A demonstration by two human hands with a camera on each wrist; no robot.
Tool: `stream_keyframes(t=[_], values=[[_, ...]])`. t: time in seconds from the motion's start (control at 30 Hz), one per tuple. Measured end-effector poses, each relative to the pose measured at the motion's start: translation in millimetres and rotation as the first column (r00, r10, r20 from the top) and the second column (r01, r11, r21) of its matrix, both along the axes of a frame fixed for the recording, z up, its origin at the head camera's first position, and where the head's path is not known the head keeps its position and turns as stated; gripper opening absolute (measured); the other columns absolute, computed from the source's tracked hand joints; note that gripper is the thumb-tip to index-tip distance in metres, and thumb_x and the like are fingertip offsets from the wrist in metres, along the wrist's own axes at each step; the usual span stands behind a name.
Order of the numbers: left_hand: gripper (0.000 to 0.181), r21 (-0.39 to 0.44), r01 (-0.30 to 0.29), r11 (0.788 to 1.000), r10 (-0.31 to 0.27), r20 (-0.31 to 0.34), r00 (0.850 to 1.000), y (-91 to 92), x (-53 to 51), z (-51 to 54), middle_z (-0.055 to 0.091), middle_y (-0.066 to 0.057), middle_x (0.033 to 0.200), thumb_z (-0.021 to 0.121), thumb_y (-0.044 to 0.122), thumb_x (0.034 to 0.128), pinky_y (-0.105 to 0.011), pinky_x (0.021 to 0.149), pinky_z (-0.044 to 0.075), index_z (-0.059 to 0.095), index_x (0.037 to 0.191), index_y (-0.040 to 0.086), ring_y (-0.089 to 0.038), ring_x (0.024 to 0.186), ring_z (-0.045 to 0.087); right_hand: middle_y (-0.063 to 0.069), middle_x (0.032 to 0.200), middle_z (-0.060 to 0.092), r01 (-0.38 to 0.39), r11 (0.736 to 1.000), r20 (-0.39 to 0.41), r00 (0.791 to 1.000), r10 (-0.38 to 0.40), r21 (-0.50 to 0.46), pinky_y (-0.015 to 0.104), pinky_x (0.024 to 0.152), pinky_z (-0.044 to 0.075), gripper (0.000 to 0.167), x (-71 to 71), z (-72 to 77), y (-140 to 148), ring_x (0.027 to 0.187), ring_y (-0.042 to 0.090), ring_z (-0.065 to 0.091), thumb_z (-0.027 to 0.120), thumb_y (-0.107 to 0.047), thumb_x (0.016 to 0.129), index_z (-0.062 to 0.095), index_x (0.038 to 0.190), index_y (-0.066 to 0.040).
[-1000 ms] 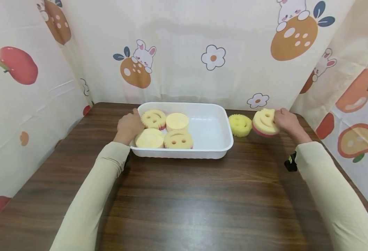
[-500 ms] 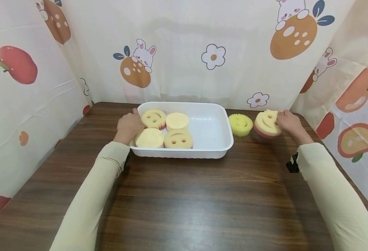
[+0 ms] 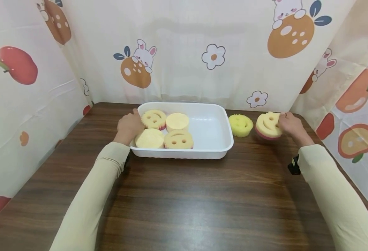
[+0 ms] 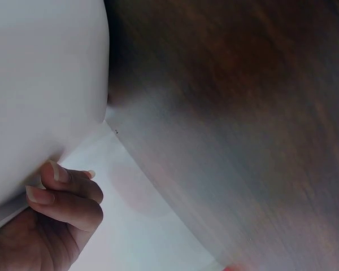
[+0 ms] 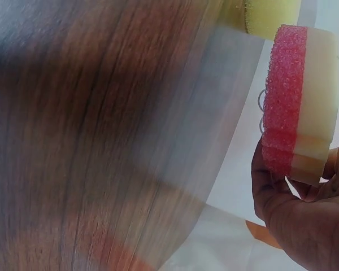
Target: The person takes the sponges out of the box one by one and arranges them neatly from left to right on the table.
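Curtained-off workspace — bunny-print cloth (image 3: 177, 31), wood-grain table (image 3: 184, 195)

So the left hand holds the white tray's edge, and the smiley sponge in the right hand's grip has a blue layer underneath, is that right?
Not quite: the layer underneath is pinkish red, not blue, as the right wrist view shows on the smiley sponge in the grip of the right hand. The left hand does hold the edge of the white tray.

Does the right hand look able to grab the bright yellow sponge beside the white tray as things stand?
Probably not: the right hand seems near enough, but it grips the pink-and-cream sponge, which lies between that hand and the bright yellow sponge.
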State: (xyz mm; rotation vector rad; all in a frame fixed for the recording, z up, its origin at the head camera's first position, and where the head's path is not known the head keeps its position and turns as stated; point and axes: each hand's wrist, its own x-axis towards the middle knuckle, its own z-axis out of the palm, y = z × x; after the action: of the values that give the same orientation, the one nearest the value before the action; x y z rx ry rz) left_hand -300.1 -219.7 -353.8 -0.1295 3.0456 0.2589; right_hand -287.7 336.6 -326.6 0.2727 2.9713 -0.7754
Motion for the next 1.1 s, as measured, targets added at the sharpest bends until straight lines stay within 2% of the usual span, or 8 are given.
stream_keyframes(t=[0.27, 0.53, 0.73, 1.0, 1.1], values=[[0.080, -0.015, 0.011, 1.000, -0.011, -0.018, 1.000, -1.5, -0.9, -1.6, 0.060, -0.033, 0.121, 0.056, 0.034, 0.0930, -0.057, 0.087, 0.053, 0.020, 0.148, -0.010, -0.046, 0.105, 0.064, 0.045, 0.135, 0.034, 0.007, 1.000, 0.025, 1.000, -0.007, -0.013, 0.058, 0.097, 0.038, 0.082, 0.0, -2.7, 1, 0.116, 0.051, 0.039, -0.003, -0.045, 0.100, 0.022, 0.143, 0.019], [0.078, -0.011, 0.012, 1.000, -0.012, -0.016, 1.000, -1.2, -0.3, -2.7, 0.060, -0.032, 0.121, 0.055, 0.033, 0.0929, -0.056, 0.086, 0.053, 0.020, 0.148, -0.010, -0.045, 0.104, 0.064, 0.045, 0.128, 0.036, 0.005, 1.000, 0.039, 0.999, -0.004, -0.021, 0.056, 0.093, 0.038, 0.083, 2.7, -9.2, 4, 0.111, 0.048, 0.039, -0.003, -0.047, 0.100, 0.023, 0.139, 0.021], [0.078, -0.010, 0.011, 1.000, -0.012, -0.028, 1.000, -1.0, -1.0, -3.3, 0.060, -0.032, 0.120, 0.055, 0.033, 0.0930, -0.056, 0.085, 0.053, 0.021, 0.148, -0.010, -0.045, 0.103, 0.064, 0.038, 0.114, 0.042, -0.003, 1.000, 0.011, 1.000, 0.003, -0.024, 0.053, 0.087, 0.041, 0.082, 0.6, -12.4, 4, 0.105, 0.046, 0.044, 0.002, -0.052, 0.100, 0.031, 0.130, 0.019], [0.080, -0.009, 0.008, 1.000, -0.008, -0.004, 1.000, -0.5, -1.3, -0.9, 0.059, -0.032, 0.123, 0.055, 0.033, 0.0935, -0.055, 0.087, 0.053, 0.018, 0.149, -0.010, -0.044, 0.106, 0.063, 0.043, 0.123, 0.039, -0.005, 0.999, 0.020, 1.000, 0.006, -0.041, 0.059, 0.095, 0.038, 0.082, -2.0, -16.8, 5, 0.113, 0.049, 0.040, 0.004, -0.051, 0.101, 0.029, 0.132, 0.020], [0.080, -0.015, 0.009, 1.000, -0.009, 0.002, 1.000, -0.3, -1.0, -0.2, 0.059, -0.032, 0.123, 0.054, 0.033, 0.0937, -0.055, 0.088, 0.053, 0.017, 0.150, -0.010, -0.044, 0.106, 0.063, 0.043, 0.120, 0.039, -0.003, 0.998, 0.023, 1.000, 0.004, -0.057, 0.056, 0.092, 0.038, 0.081, -2.9, -18.3, 5, 0.111, 0.049, 0.040, 0.003, -0.050, 0.101, 0.027, 0.133, 0.020]])
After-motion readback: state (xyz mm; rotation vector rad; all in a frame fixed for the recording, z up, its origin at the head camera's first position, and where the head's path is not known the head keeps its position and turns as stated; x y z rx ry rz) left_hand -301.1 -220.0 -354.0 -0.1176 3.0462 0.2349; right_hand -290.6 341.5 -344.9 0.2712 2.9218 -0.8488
